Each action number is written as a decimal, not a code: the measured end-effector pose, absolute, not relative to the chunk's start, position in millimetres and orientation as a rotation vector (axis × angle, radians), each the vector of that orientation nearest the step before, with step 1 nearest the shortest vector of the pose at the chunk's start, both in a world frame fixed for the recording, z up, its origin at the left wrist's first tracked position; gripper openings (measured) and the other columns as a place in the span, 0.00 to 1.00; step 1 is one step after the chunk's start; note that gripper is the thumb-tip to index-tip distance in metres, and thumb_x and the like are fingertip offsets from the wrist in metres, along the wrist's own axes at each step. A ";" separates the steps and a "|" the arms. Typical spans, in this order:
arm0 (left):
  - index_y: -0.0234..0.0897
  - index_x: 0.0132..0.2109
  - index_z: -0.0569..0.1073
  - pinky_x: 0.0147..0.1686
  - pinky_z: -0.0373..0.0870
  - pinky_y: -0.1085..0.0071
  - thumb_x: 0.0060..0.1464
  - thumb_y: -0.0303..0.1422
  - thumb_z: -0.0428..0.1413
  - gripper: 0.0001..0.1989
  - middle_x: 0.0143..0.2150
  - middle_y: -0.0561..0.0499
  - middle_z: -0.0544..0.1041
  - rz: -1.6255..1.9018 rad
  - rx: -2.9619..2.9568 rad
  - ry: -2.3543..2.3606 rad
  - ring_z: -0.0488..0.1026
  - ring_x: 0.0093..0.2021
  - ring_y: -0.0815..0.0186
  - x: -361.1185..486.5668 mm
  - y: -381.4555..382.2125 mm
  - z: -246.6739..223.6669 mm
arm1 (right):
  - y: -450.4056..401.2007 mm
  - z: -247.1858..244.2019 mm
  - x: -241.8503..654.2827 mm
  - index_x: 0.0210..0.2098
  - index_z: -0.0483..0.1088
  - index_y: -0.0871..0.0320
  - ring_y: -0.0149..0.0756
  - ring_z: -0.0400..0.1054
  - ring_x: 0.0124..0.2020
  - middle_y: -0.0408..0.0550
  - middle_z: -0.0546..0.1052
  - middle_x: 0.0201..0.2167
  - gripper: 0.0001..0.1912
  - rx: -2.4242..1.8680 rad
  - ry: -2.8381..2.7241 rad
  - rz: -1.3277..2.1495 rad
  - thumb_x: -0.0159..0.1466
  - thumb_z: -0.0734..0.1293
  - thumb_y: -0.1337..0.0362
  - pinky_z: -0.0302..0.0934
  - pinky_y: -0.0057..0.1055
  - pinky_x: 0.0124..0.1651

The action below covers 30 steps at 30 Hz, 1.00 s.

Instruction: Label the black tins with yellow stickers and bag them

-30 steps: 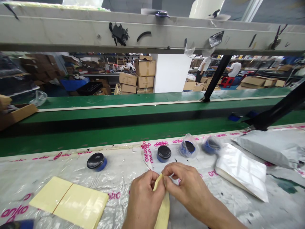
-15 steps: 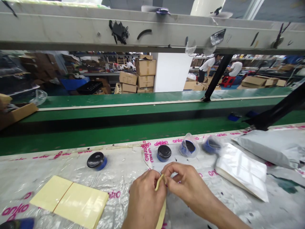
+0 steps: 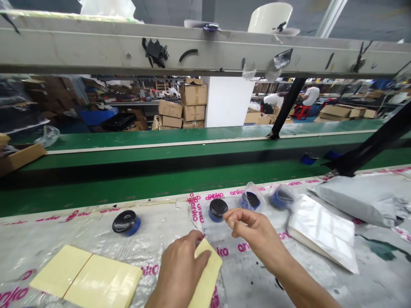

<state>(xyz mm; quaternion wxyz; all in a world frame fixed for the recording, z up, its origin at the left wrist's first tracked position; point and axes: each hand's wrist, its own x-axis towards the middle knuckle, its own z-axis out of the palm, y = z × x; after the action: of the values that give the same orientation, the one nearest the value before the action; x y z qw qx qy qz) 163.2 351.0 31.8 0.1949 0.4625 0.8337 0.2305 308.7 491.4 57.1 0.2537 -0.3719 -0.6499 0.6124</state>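
Note:
My left hand (image 3: 184, 267) pinches a pale yellow paper sheet (image 3: 210, 276) between thumb and fingers, its far corner pointing up. To the right, my right hand (image 3: 252, 231) is apart from the sheet, thumb and fingertips pressed together; whatever they may hold is too small to make out. Just beyond those fingertips stands a round blue container with a black lid (image 3: 218, 210). Another such container (image 3: 126, 223) sits farther left. On the left lies a stack of yellow sheets (image 3: 105, 278) with a reddish-brown band across it.
Two blue containers in clear bags, one bagged container (image 3: 250, 199) and a second bagged container (image 3: 281, 196), stand at the right. Beside them lie white plastic bags (image 3: 323, 229) and a grey bag (image 3: 359, 199). Behind runs a green conveyor (image 3: 160, 171), below a metal beam (image 3: 109, 47).
My hands have come apart: the right moved up and right off the yellow sheet, while the left kept it and turned its flat face into view.

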 end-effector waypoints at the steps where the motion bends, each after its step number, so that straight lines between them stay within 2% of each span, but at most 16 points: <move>1: 0.42 0.50 0.77 0.37 0.68 0.65 0.55 0.30 0.57 0.15 0.41 0.48 0.81 0.587 1.381 2.410 0.79 0.42 0.53 161.1 350.2 31.4 | 493.7 54.1 307.5 0.24 0.72 0.56 0.43 0.68 0.42 0.49 0.77 0.47 0.09 -1.017 -1.757 1.648 0.55 0.66 0.58 0.60 0.33 0.37; 3: 0.43 0.55 0.74 0.41 0.71 0.59 0.54 0.29 0.59 0.20 0.49 0.45 0.78 0.577 1.534 2.506 0.78 0.47 0.50 158.6 352.5 33.5 | 497.4 49.2 305.1 0.23 0.71 0.56 0.43 0.69 0.42 0.50 0.78 0.47 0.11 -1.023 -1.737 1.595 0.55 0.67 0.56 0.60 0.36 0.41; 6: 0.42 0.59 0.70 0.52 0.70 0.53 0.53 0.32 0.62 0.26 0.58 0.43 0.73 0.823 1.686 2.456 0.72 0.56 0.48 157.1 370.3 41.3 | 501.5 46.2 301.3 0.22 0.71 0.56 0.47 0.69 0.46 0.51 0.78 0.48 0.14 -0.992 -1.698 1.534 0.56 0.69 0.53 0.59 0.39 0.48; 8: 0.43 0.61 0.68 0.58 0.67 0.53 0.51 0.32 0.64 0.30 0.62 0.43 0.71 0.994 1.690 2.248 0.68 0.61 0.51 156.3 390.8 44.7 | 503.6 46.6 298.3 0.23 0.71 0.56 0.49 0.69 0.50 0.51 0.78 0.49 0.14 -0.945 -1.664 1.534 0.56 0.70 0.53 0.58 0.40 0.52; 11: 0.43 0.61 0.67 0.62 0.63 0.54 0.44 0.27 0.67 0.37 0.63 0.44 0.70 1.092 1.581 2.015 0.67 0.63 0.51 154.4 423.2 38.4 | 506.8 47.6 294.4 0.23 0.71 0.56 0.51 0.68 0.54 0.52 0.78 0.49 0.15 -0.903 -1.620 1.524 0.56 0.71 0.52 0.56 0.42 0.57; 14: 0.41 0.59 0.68 0.55 0.69 0.56 0.45 0.27 0.66 0.33 0.54 0.45 0.78 1.155 1.477 2.022 0.74 0.54 0.53 152.4 443.6 20.9 | 509.7 45.8 292.1 0.22 0.72 0.56 0.53 0.67 0.56 0.53 0.78 0.49 0.15 -0.888 -1.601 1.506 0.56 0.71 0.53 0.53 0.44 0.60; 17: 0.42 0.55 0.69 0.48 0.71 0.59 0.45 0.29 0.66 0.30 0.47 0.49 0.80 1.245 1.389 2.042 0.77 0.47 0.55 151.4 449.6 4.8 | 511.1 40.6 290.2 0.22 0.72 0.56 0.53 0.67 0.56 0.53 0.78 0.49 0.14 -0.871 -1.591 1.527 0.57 0.70 0.53 0.53 0.44 0.60; 24: 0.41 0.49 0.70 0.47 0.71 0.61 0.40 0.25 0.65 0.26 0.46 0.50 0.79 1.391 1.283 2.015 0.76 0.46 0.56 153.1 442.2 6.2 | 510.9 41.9 285.9 0.22 0.72 0.56 0.53 0.66 0.57 0.53 0.78 0.51 0.13 -0.877 -1.630 1.518 0.56 0.70 0.53 0.51 0.44 0.62; 30: 0.40 0.50 0.68 0.49 0.71 0.62 0.49 0.26 0.58 0.20 0.48 0.49 0.75 1.493 1.353 1.965 0.74 0.47 0.60 145.7 419.2 28.1 | 512.9 62.7 282.5 0.22 0.72 0.56 0.53 0.65 0.59 0.53 0.77 0.52 0.08 -0.827 -1.809 1.545 0.55 0.67 0.59 0.50 0.44 0.62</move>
<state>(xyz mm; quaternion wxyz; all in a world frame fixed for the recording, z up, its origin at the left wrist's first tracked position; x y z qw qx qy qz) 145.7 419.2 28.1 0.1626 0.4743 0.6889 0.5235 282.5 512.9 62.7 0.3065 -0.3125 -0.6836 0.5840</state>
